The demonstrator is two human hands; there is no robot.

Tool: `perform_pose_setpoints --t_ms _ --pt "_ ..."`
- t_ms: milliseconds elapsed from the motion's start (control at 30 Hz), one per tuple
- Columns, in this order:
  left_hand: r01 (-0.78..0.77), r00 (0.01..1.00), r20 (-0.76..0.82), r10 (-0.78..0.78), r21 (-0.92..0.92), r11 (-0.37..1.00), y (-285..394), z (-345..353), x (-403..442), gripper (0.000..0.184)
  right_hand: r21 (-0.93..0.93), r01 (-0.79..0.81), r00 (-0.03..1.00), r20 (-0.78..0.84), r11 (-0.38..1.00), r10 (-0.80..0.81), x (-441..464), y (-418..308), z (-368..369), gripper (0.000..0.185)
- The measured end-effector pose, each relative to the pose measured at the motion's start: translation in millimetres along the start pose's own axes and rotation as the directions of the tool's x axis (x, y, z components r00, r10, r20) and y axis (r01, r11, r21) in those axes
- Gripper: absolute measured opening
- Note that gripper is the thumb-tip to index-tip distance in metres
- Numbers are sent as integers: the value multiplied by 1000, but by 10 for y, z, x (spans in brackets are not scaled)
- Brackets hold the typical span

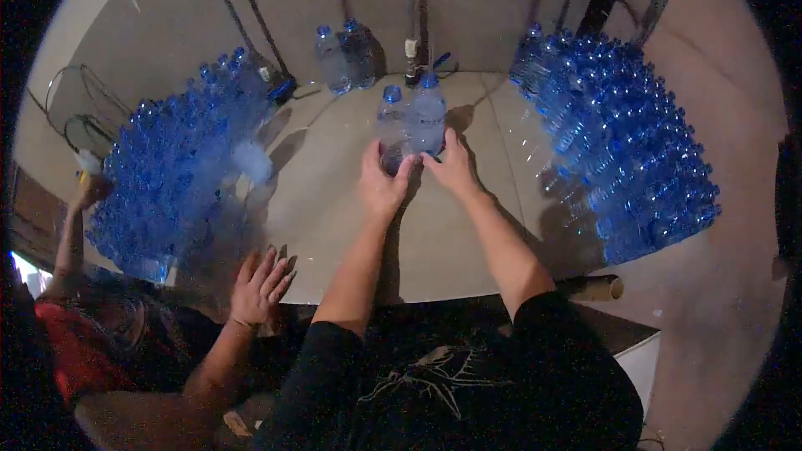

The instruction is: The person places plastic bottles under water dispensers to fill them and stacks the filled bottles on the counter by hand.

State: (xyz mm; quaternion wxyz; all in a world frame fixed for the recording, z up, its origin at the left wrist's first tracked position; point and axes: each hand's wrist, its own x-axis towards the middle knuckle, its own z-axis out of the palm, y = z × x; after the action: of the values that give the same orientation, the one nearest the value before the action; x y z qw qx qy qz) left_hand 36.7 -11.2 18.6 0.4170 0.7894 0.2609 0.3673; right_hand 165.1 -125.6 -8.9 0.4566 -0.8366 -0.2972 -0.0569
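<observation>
Two clear water bottles with blue caps stand side by side on the table (pixel 334 225) in front of me. My left hand (pixel 386 182) is closed around the lower part of the left bottle (pixel 393 124). With its fingers round the base of the right bottle (pixel 429 113), my right hand (pixel 451 165) grips from the other side. My thumbs nearly meet between the two bottles, which look close together or touching. Behind them, a little to the left, two more bottles (pixel 335 63) stand upright against the back panel.
Large blocks of blue-capped bottles stand on the left (pixel 167 175) and on the right (pixel 631 134). A co-worker's open hand (pixel 261 288) is at the front left; their other hand (pixel 90 190) holds a tool by the left block. A cardboard tube (pixel 606 287) lies below the right edge.
</observation>
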Motion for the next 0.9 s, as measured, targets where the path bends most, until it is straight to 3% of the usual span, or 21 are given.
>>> perform_pose_setpoints --t_ms 167,400,500,600,700,900 --pt "-27 999 -21 27 -14 1000 -6 -17 -8 74 55 44 999 -8 998 -43 -21 -98 -59 58" --pt "27 999 -31 -26 30 999 -7 -12 -15 77 -89 127 989 -63 988 -133 19 82 46 63" --pt "19 999 -36 -17 58 998 -3 -12 -13 76 -62 38 999 31 997 -36 28 35 5 87" --pt "32 999 -11 -32 11 999 14 -27 -16 77 23 14 996 85 1000 -16 36 -44 -63 90" --pt "32 999 5 -32 -2 999 29 -70 -10 77 -13 -60 991 118 998 61 39 -12 -41 92" --pt "-15 1000 -27 15 12 1000 -71 0 -5 77 -17 12 997 81 1000 -11 72 235 94 88"
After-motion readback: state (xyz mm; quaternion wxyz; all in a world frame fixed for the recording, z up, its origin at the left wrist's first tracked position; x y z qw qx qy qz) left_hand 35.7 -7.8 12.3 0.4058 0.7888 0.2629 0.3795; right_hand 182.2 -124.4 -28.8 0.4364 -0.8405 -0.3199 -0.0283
